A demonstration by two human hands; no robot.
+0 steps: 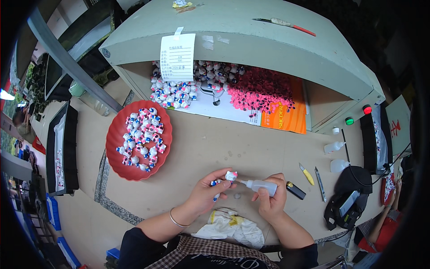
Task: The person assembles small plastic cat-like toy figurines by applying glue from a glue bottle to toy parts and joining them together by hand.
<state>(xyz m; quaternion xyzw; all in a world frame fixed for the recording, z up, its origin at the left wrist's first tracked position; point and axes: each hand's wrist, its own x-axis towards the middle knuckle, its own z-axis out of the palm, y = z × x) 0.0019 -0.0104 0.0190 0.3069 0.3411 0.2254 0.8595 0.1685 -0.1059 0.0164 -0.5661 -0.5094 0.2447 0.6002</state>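
Nearest, a crumpled white cloth with yellow patches [230, 226] lies on the pale grey counter [201, 139], between the forearms. Just beyond it, the left hand [207, 189] pinches a small white cat-like figurine with pink details [231, 175] between thumb and fingertips; more blue-and-white figurine pieces [216, 183] sit within the same hand. The right hand [272, 197] is closed around a translucent white squeeze bottle [263, 186], its thin nozzle pointing at the pinched figurine; I cannot tell whether the tip touches.

The step looks like placing a little liquid on the figurine. To do it well, I would steady both wrists, keep the nozzle almost level, press lightly for one small dot, and keep fingertips off the wetted spot. The cloth seems handy for wiping a dripping tip.

To the right lie a black oblong object [295, 190] and a yellow-handled knife [307, 174]. Farther left, a red scalloped bowl [115, 163] carries many similar figurines. At the back, a grey-green open-fronted cabinet [268, 40] shelters heaped white-and-blue figurines [174, 95] and small bright-pink pieces [257, 92].
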